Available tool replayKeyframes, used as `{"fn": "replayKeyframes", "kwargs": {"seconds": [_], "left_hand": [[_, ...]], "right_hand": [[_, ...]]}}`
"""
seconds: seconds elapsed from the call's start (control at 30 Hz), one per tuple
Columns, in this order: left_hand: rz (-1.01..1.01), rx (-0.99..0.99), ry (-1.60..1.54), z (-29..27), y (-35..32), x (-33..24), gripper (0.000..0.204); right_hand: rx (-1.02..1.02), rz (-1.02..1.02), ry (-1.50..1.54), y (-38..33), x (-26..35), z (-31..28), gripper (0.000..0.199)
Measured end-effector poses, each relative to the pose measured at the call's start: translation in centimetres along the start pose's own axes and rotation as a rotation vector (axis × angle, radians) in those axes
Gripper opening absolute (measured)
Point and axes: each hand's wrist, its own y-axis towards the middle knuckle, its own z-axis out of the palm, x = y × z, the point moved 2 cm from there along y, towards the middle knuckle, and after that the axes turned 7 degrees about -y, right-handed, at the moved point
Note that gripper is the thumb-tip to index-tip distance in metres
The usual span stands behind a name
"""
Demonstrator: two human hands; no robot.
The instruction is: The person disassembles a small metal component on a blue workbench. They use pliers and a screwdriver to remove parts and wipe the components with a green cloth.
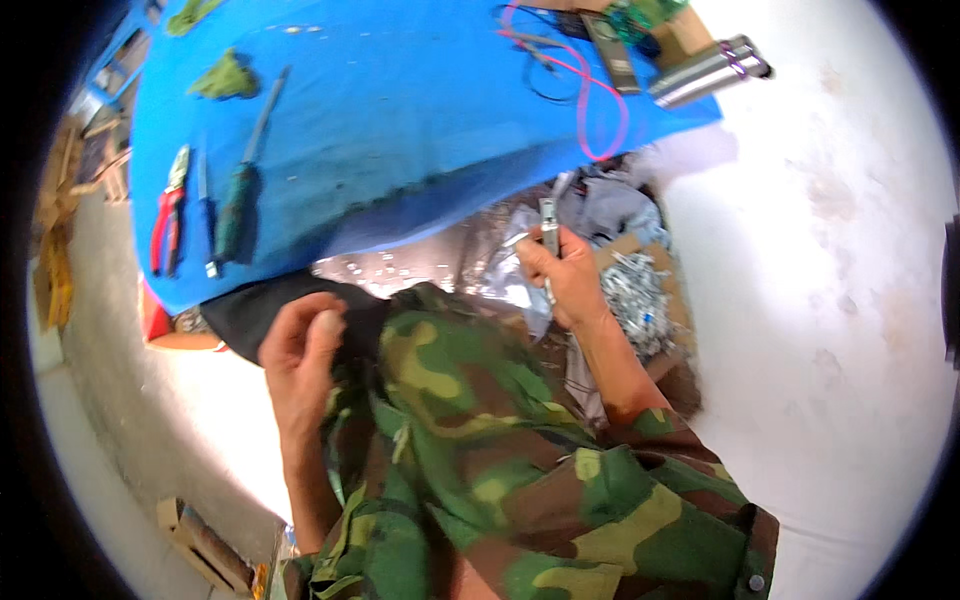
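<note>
Evidently a holding stage: small metal piece up in the right hand

Right now the work seems to be at handling rather than fastening or setting down. The right hand point(570, 278) has its thumb and fingers closed on a small metal piece point(549, 225), narrow and silvery, pointing away from the body. That piece is held just past the near edge of the blue-covered surface point(400, 100), above a jumble of grey cloth point(615, 205) and clear plastic point(512, 272), with silvery pieces point(640, 300) in a cardboard box point(682, 312) beside the wrist.

The left hand point(300, 345) hovers over or near a black cloth point(250, 312), well apart from the right, its fingers curled inward; whether they pinch anything, I cannot tell. Any two-handed work on the metal piece would call for bringing the left hand across the lap while the right keeps its grip steady.

Hard to make out: the metal piece's exact kind, since the fingers cover its lower part, and a pale tip by the thumb that may belong to it or be separate. The left fingertips are blurred and turned away. Camouflage clothing point(450, 400) hides the lap, glare washes out the plastic, and the dark fisheye rim cuts off the far end of the surface.
</note>
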Motion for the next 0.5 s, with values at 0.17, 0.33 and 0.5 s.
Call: {"fn": "replayKeyframes", "kwargs": {"seconds": [0.17, 0.33, 0.5], "left_hand": [[-0.061, -0.026, -0.027, -1.1, 0.5, 0.8, 0.022], [-0.071, 0.016, 0.048, -1.5, 1.1, 1.7, 0.023], [-0.073, 0.023, 0.011, -0.8, 1.6, 1.1, 0.02]], "right_hand": [[-0.8, 0.182, -0.282, -0.9, -9.4, -23.5, 0.017], [-1.085, 0.198, -0.144, -7.2, -14.9, -34.7, 0.013], [-0.916, 0.182, 0.079, -2.5, -12.7, -29.7, 0.017]]}}
